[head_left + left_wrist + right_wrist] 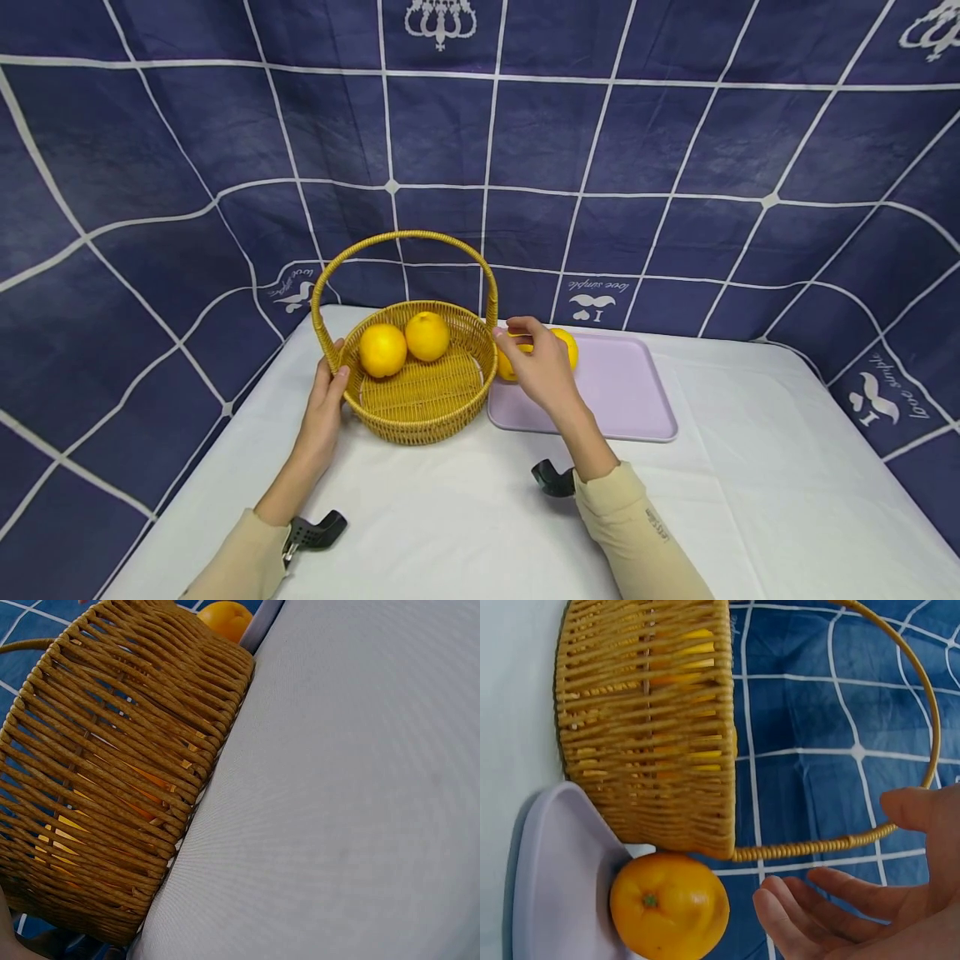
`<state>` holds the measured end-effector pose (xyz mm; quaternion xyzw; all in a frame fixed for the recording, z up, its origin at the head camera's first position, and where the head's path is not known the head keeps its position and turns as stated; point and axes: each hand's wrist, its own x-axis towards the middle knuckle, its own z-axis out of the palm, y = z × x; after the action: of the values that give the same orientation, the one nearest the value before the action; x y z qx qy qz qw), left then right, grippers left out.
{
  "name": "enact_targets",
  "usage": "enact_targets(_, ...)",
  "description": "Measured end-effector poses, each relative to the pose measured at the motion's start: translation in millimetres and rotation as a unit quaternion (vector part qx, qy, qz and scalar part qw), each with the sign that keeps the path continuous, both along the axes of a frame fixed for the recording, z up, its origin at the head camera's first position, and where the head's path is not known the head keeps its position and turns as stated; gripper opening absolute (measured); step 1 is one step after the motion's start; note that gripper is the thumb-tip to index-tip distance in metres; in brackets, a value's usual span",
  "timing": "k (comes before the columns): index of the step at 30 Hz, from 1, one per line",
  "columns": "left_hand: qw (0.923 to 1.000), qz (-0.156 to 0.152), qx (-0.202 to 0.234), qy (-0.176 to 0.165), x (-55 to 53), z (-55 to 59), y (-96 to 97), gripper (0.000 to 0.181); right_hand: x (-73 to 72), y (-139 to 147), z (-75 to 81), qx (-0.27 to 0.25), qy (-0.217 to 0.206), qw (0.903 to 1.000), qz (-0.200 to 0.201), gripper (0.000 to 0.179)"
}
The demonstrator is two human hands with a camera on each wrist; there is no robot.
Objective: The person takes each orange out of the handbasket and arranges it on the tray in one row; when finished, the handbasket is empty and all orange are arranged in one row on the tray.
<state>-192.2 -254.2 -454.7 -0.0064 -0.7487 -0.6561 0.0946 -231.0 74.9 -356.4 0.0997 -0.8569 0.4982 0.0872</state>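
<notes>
A wicker basket (423,429) with a tall arched handle stands on the table, two oranges (383,350) inside at its back left. My left hand (322,408) grips the basket's left side, thumb at the rim near the handle's foot. Over the left end of a pale purple tray (622,387) hovers my right hand (542,367), its fingers parted and holding nothing. Beneath and behind that hand are two more oranges (566,346), partly hidden in the head view. In the right wrist view one orange (669,907) sits on the tray beside the basket, apart from the fingertips (769,900).
A white cloth (435,517) covers the table. Behind it and along both sides hangs a dark blue curtain (675,150) with white lines. The tray's left edge lies close to the basket's right side. Each wrist carries a black camera mount (318,531).
</notes>
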Motion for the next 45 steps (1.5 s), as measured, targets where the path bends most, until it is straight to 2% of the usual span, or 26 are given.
enact_targets(7,1.0,0.001,0.005,-0.002,-0.4,-0.2,0.5,0.061,2.3,-8,-4.5,-0.006,-0.005,0.9999,0.016,0.044)
enact_targets(15,1.0,-0.002,0.005,0.001,-0.7,0.4,-0.4,0.061,4.2,-23,-11.5,-0.027,0.024,0.9985,0.04,0.04)
enact_targets(21,1.0,-0.002,0.009,-0.001,0.6,-1.1,0.2,0.061,2.2,-38,-14.3,-0.031,0.012,0.9983,0.049,0.036)
enact_targets(28,0.9999,-0.004,0.015,0.001,0.1,-2.0,2.6,0.061,-12.8,-58,-14.1,0.012,-0.012,0.998,0.061,0.051)
enact_targets(34,0.9999,0.007,0.013,-0.005,0.4,-2.5,2.3,0.06,-29.1,-73,-13.8,0.033,-0.001,0.9983,0.047,0.054)
enact_targets(40,0.9999,0.006,0.014,-0.002,0.6,-0.5,2.3,0.061,-42.4,-87,-15.8,0.058,-0.023,0.9975,0.034,0.061)
enact_targets(45,0.9999,0.006,0.015,0.002,0.4,0.9,2.0,0.06,-54.5,-96,-18.6,0.064,-0.04,0.9962,0.044,0.063)
